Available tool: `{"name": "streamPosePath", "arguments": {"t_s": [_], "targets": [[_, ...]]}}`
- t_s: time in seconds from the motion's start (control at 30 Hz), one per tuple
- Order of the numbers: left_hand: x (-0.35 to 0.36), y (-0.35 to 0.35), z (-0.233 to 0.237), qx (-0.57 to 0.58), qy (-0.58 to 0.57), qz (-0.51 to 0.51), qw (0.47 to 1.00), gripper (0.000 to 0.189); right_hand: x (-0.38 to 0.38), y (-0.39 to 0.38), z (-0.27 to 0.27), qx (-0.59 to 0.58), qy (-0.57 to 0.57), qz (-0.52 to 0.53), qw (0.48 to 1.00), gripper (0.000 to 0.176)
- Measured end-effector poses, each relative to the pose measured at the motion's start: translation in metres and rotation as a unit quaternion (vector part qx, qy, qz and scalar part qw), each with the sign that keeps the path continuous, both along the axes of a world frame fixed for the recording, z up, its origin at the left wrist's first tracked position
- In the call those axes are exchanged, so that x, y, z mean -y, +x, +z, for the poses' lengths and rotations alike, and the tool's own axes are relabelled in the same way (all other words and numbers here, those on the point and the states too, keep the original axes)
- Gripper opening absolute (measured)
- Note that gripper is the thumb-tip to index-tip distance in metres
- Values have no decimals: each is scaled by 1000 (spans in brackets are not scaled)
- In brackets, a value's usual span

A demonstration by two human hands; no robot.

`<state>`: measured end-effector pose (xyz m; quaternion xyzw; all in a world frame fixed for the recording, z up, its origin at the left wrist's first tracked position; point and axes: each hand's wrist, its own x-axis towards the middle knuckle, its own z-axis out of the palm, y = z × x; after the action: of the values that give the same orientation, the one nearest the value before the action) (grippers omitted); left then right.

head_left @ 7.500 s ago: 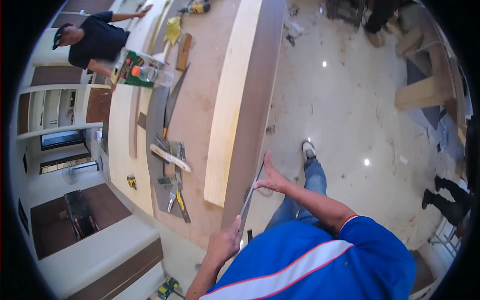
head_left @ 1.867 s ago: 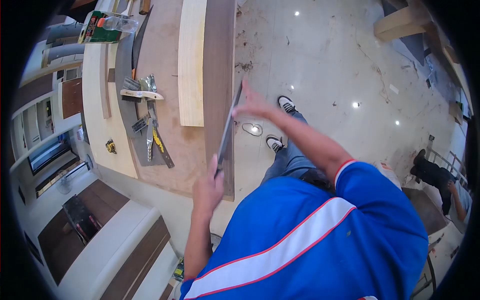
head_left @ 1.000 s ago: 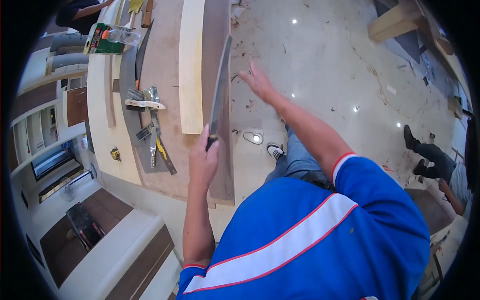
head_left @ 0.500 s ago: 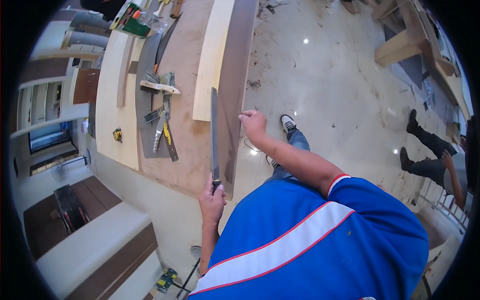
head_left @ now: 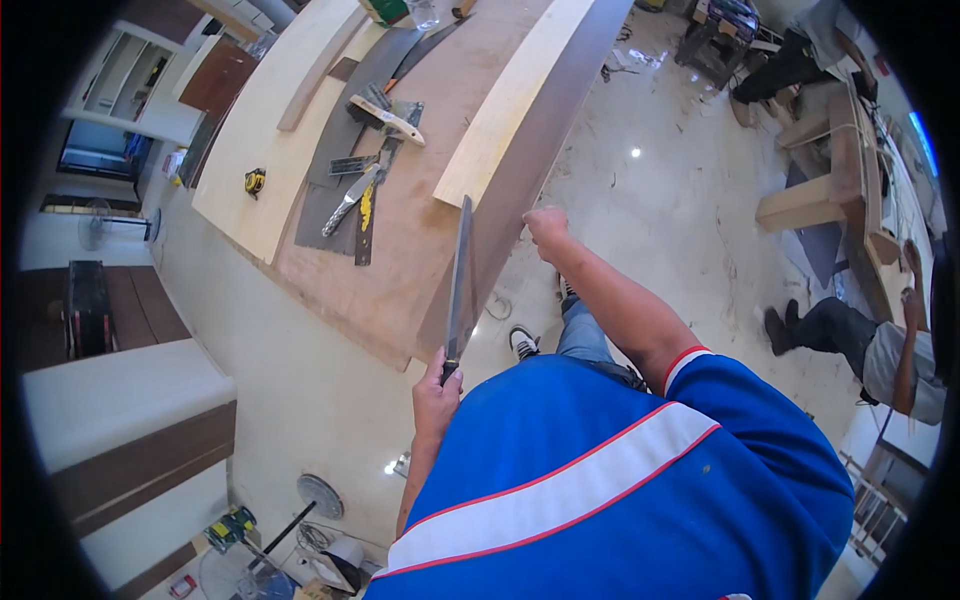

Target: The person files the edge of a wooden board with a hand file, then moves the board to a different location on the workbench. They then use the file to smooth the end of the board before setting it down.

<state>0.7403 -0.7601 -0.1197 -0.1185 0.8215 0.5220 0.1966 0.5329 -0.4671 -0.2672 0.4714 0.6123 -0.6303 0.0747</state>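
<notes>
My left hand (head_left: 434,404) is wrapped around the dark handle of a long, flat metal file (head_left: 460,275). The file points away from me over the near corner of the brown work table (head_left: 345,305), its tip at the end of a pale wooden board (head_left: 515,105). Close beside the table's right edge is my right hand (head_left: 546,230), its fingers curled closed; I cannot tell whether anything is in them.
A brush (head_left: 400,124), a putty knife (head_left: 350,203) and a yellow-handled scraper (head_left: 366,215) lie on the table's left half. A tape measure (head_left: 255,182) sits on a pale panel (head_left: 235,205). People are at the right beside a wooden frame (head_left: 830,190). A fan (head_left: 100,222) stands far left.
The view has swung, so the table and tools appear tilted and shifted. My left hand still grips the file, its tip near the board's end. My right hand stays closed by the table edge.
</notes>
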Motion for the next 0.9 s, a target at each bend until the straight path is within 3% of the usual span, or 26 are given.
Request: {"name": "streamPosePath", "arguments": {"t_s": [0.1, 0.13, 0.27, 0.37, 0.43, 0.5, 0.57, 0.67, 0.9], "targets": [[4, 2, -3, -11, -5, -8, 1000, 54, 0, 8, 1, -28, 141, 160, 977, 17], [5, 4, -6, -11, -6, -4, 1000, 54, 1, 13, 1, -42, 140, 165, 975, 16], [11, 7, -9, -14, -14, -8, 1000, 53, 5, 50, -14, -84, 75, 124, 986, 19], [13, 8, -15, -7, -10, -9, 1000, 54, 3, 57, -40, -194, 34, 52, 979, 15], [12, 8, -16, -2, -4, -9, 1000, 53, 13, 59, 11, -274, -37, 83, 957, 30], [11, 7, -17, 5, -6, -12, 1000, 52, 36, 54, 34, -270, -72, 90, 956, 45], [10, 6, -15, 14, -15, -18, 1000, 51, 55, 48, 36, -185, -72, 70, 978, 59], [16, 10, -36, 3, -24, -10, 1000, 49, 63, 55, 47, -202, -63, 108, 971, 69], [17, 8, -33, 17, -51, -32, 998, 49, 78, 95, 40, -188, -187, 135, 955, 28]]}}
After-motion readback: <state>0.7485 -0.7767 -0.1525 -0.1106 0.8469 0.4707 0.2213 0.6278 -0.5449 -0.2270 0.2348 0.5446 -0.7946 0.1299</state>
